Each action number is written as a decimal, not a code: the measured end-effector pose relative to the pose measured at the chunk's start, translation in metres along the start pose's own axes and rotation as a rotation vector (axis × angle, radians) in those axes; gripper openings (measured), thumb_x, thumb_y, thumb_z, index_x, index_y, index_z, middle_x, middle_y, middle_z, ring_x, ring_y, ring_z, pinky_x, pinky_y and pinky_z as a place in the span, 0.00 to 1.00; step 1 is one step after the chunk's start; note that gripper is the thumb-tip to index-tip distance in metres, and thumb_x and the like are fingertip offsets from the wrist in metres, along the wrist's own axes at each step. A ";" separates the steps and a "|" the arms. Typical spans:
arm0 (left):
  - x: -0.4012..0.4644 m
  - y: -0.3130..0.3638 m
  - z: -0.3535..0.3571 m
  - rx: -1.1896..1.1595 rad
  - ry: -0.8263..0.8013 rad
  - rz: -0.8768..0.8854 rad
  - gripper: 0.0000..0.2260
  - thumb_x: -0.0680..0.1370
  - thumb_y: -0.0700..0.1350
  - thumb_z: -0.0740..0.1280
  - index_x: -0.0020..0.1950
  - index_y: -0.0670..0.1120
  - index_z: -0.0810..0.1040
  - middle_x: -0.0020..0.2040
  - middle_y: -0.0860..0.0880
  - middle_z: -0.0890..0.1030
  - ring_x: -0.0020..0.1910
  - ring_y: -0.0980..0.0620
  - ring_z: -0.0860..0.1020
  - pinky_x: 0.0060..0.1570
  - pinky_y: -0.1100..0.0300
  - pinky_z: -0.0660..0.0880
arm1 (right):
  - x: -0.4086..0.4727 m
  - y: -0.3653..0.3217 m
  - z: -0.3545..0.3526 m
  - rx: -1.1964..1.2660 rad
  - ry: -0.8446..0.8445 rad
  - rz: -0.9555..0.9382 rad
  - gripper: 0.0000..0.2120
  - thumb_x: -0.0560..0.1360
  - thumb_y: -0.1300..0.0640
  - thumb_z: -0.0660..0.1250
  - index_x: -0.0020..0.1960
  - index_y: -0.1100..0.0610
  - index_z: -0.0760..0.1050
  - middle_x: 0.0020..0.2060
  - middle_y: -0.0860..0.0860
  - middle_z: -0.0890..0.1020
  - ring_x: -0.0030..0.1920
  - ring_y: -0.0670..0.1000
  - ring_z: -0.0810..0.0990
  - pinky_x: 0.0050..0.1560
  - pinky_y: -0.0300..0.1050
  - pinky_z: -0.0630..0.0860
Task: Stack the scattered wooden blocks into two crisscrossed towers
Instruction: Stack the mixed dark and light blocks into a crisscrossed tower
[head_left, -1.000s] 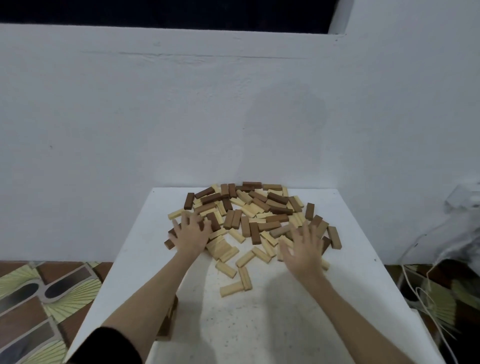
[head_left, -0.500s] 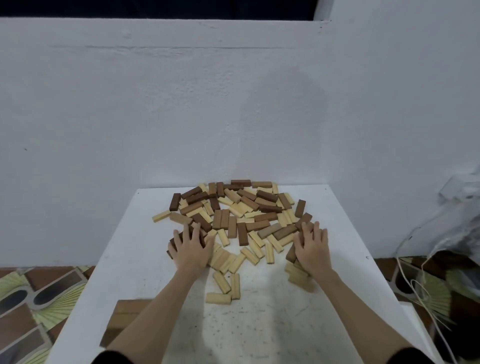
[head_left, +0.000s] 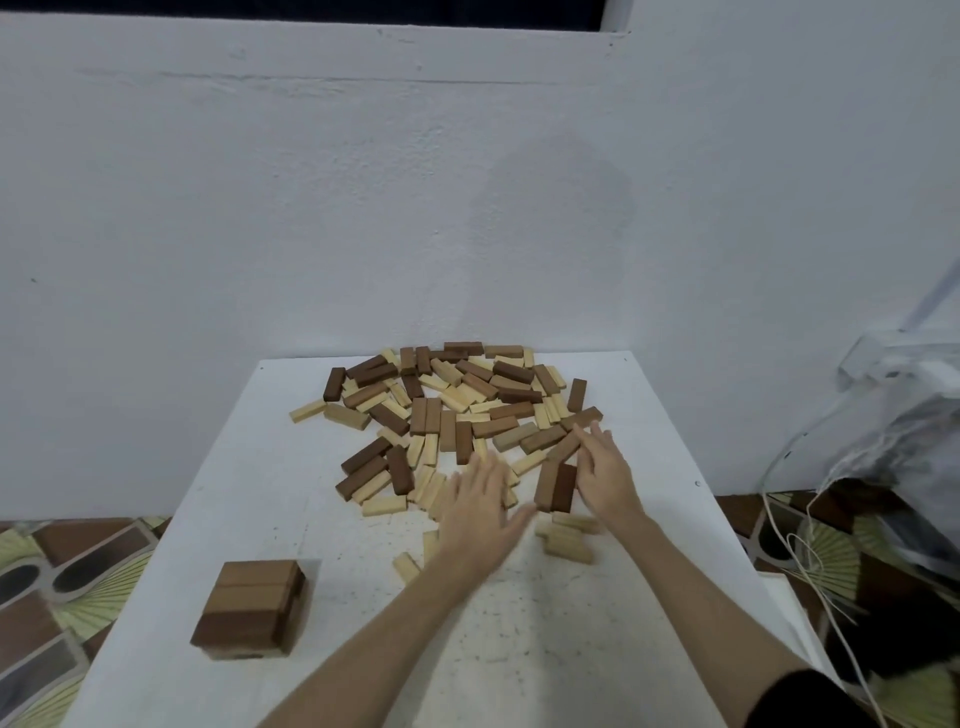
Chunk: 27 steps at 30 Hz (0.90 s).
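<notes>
A white table (head_left: 249, 519) stands against a white wall (head_left: 363, 208), its far edge touching the wall. The scattered wooden blocks (head_left: 457, 410), dark and pale, lie in a loose heap across the far half of the table, reaching almost to the far edge but keeping well in from the left and right edges. A short stack of dark blocks (head_left: 252, 608) stands alone near the left front edge, with bare tabletop between it and the heap.

The left hand (head_left: 480, 512) lies flat over pale blocks at the heap's near side, fingers straight and spread, blurred, gripping nothing. The right hand (head_left: 605, 475) is just beside it, fingers extended and pressed against the side of two dark blocks (head_left: 556, 486) that stand side by side at the heap's right front. A few pale blocks (head_left: 569, 540) lie just in front of that pair.

Bare white surface stretches across the near half of the table, between the forearms and out to both side edges. White cables (head_left: 795, 551) hang off beyond the right edge above patterned floor tiles (head_left: 57, 582).
</notes>
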<state>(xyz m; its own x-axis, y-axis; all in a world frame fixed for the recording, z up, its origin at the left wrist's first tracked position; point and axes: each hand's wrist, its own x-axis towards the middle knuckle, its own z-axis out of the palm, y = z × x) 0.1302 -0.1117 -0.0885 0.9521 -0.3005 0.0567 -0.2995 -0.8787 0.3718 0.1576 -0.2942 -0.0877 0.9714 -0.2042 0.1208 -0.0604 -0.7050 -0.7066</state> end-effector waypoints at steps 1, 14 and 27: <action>0.000 0.009 0.005 -0.013 -0.014 0.017 0.39 0.73 0.70 0.40 0.77 0.47 0.51 0.78 0.51 0.48 0.76 0.52 0.43 0.73 0.53 0.38 | 0.000 0.002 -0.004 0.000 -0.010 -0.025 0.19 0.81 0.63 0.55 0.72 0.56 0.67 0.74 0.57 0.62 0.77 0.57 0.53 0.75 0.50 0.55; -0.002 0.015 0.027 -0.144 0.113 0.717 0.12 0.75 0.44 0.61 0.48 0.43 0.84 0.48 0.48 0.83 0.46 0.50 0.80 0.48 0.60 0.77 | 0.004 0.006 -0.019 -0.210 -0.274 -0.330 0.11 0.75 0.63 0.67 0.57 0.60 0.81 0.60 0.60 0.77 0.59 0.59 0.75 0.53 0.27 0.58; -0.004 -0.041 -0.012 0.051 0.069 0.554 0.19 0.75 0.55 0.58 0.51 0.47 0.84 0.49 0.51 0.83 0.48 0.53 0.81 0.47 0.57 0.80 | -0.045 0.027 -0.030 -0.197 -0.196 -0.184 0.12 0.77 0.61 0.65 0.60 0.56 0.80 0.67 0.57 0.73 0.67 0.57 0.69 0.68 0.45 0.61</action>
<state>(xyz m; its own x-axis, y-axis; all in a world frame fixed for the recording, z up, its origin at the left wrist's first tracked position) 0.1395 -0.0697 -0.0927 0.6531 -0.6989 0.2917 -0.7570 -0.6137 0.2244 0.1053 -0.3245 -0.0914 0.9946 0.0602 0.0840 0.0960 -0.8397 -0.5345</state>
